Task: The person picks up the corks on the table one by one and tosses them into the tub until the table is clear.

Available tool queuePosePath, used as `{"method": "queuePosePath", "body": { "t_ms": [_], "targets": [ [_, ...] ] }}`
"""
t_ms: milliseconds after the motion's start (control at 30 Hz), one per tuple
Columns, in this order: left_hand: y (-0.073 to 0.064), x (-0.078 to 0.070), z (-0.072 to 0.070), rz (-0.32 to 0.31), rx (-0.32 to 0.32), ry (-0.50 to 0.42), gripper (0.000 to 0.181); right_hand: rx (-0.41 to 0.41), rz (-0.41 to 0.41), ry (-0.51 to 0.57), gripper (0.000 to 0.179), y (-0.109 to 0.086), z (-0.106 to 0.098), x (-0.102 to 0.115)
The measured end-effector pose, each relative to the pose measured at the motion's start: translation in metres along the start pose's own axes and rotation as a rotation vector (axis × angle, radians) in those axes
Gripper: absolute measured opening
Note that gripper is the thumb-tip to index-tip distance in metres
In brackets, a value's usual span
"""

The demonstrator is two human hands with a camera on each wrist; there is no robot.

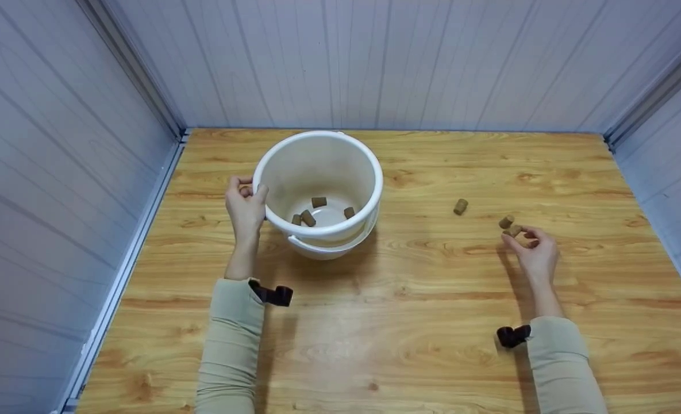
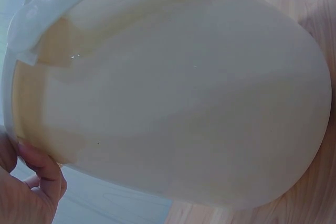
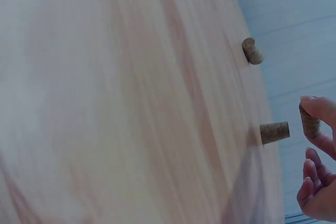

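Note:
A white bucket [image 1: 317,141] stands at the left of the table, with several corks [image 1: 319,202] lying on its bottom. My left hand [image 1: 246,210] grips the bucket's rim at its left side, thumb over the edge; the left wrist view shows the bucket's outer wall [image 2: 173,87] filling most of the frame. Between thumb and forefinger my right hand [image 1: 538,259] pinches a cork [image 3: 310,121]. Just beyond it another cork [image 1: 506,221] is on the table, and a further cork [image 1: 460,206] lies to its left, between hand and bucket.
The wood-patterned table [image 1: 420,322] is bordered by a panelled back wall [image 1: 351,63] and side walls left and right. The bucket's white handle [image 1: 340,249] hangs down at its front. A dark wrist camera [image 1: 274,295] sticks out from each sleeve.

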State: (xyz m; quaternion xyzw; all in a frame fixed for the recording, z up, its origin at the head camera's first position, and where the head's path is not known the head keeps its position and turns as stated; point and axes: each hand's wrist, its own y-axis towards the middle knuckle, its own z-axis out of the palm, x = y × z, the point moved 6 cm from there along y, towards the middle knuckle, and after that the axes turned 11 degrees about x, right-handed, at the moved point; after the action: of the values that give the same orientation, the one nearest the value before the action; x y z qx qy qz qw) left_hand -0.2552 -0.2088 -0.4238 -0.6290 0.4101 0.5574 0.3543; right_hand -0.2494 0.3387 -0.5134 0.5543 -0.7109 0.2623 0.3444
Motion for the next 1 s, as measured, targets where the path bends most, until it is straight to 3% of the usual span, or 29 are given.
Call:
{"method": "queuePosePath", "body": {
  "t_ms": [267,1000],
  "targets": [
    [0.000,-0.002,0.000,0.002,0.001,0.003,0.018,-0.013,-0.097,0.036,0.038,0.001,0.009,0.022],
    [-0.001,-0.001,0.000,-0.008,-0.004,0.019,0.020,0.045,-0.169,0.092,0.036,0.005,0.028,0.064]
  ]
}}
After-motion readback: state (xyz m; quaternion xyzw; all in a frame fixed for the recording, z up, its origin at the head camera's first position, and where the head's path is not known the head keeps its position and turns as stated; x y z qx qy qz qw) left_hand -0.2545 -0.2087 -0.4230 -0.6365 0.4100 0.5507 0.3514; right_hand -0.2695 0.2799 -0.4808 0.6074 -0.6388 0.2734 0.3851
